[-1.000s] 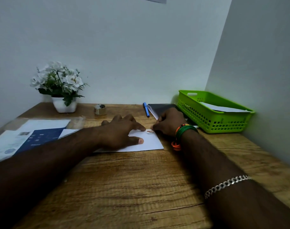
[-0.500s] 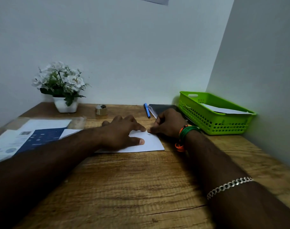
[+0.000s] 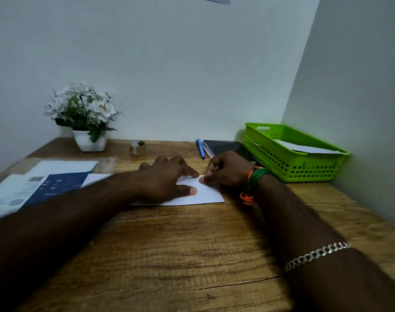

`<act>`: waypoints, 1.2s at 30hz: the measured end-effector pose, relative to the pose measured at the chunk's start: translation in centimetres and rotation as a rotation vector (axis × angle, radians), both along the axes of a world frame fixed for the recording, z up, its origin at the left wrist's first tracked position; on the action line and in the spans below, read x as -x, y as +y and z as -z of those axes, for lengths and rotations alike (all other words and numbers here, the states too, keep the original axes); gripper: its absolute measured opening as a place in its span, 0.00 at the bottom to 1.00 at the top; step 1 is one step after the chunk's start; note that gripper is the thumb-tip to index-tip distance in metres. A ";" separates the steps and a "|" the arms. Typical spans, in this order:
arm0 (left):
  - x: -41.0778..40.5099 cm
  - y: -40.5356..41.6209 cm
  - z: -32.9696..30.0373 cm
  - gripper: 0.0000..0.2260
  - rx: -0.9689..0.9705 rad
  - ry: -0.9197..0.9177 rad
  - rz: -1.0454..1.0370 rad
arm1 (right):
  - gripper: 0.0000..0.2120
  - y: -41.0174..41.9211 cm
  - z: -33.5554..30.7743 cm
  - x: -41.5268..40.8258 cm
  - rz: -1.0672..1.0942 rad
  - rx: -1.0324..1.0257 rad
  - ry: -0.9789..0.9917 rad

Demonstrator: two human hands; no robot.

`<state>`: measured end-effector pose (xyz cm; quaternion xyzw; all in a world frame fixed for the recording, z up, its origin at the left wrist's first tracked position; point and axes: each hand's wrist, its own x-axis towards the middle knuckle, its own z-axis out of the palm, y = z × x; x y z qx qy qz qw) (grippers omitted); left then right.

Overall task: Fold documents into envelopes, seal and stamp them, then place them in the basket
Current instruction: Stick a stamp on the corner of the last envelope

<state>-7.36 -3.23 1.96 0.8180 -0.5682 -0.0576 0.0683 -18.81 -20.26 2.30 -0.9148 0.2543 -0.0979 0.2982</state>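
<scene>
Stamping step, by the look of it — flat white paper envelope (image 3: 205,194) lies on the brown wood-grain desk (image 3: 180,255), mid-desk, well left of the lime-green plastic lattice basket (image 3: 291,163), which holds one white sheet. Left hand (image 3: 167,176) lies spread with straight fingers, pinning the envelope. Right hand (image 3: 228,167) is curled, thumb pressing the far right corner; any stamp is hidden beneath it. Next — likely lift the envelope and carry it right into the basket.

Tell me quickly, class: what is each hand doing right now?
Left hand: open, fingers spread flat, pressing the white envelope to the table.
Right hand: fingers curled, thumb pressing the envelope's top corner; whether it pinches anything cannot be told.
</scene>
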 end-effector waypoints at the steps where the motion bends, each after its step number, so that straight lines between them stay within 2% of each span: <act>1: 0.0 0.0 0.0 0.23 0.000 0.000 -0.002 | 0.09 0.0 0.0 0.0 -0.015 0.001 0.004; 7: -0.2 -0.1 0.1 0.23 0.001 -0.008 0.006 | 0.09 -0.5 -0.6 0.8 -0.081 -0.097 0.047; 12: -0.2 0.0 0.2 0.24 0.003 -0.006 0.011 | 0.10 -1.3 0.1 1.6 -0.055 -0.232 -0.132; 17: -0.1 0.0 0.1 0.24 -0.004 -0.001 0.008 | 0.09 -0.6 2.4 2.8 -0.124 -0.090 -0.321; 20: 0.0 0.1 0.1 0.24 -0.009 0.001 0.003 | 0.14 -0.1 2.9 3.0 -0.130 0.063 -0.304; 23: -0.1 0.0 0.1 0.24 -0.005 -0.003 0.007 | 0.15 0.4 3.2 2.7 -0.158 0.229 -0.340; 26: 0.0 -0.1 0.0 0.25 -0.016 -0.018 0.007 | 0.14 0.7 3.0 2.8 -0.179 0.226 -0.379; 29: 0.0 0.0 -0.1 0.25 -0.030 -0.024 0.010 | 0.17 0.8 2.6 2.9 -0.138 0.226 -0.400; 32: 0.0 0.0 -0.1 0.25 -0.029 -0.020 0.013 | 0.19 0.9 2.8 2.8 -0.139 0.330 -0.361; 36: 0.1 0.0 -0.2 0.25 -0.041 -0.029 0.015 | 0.13 1.1 3.0 2.7 -0.204 0.453 -0.286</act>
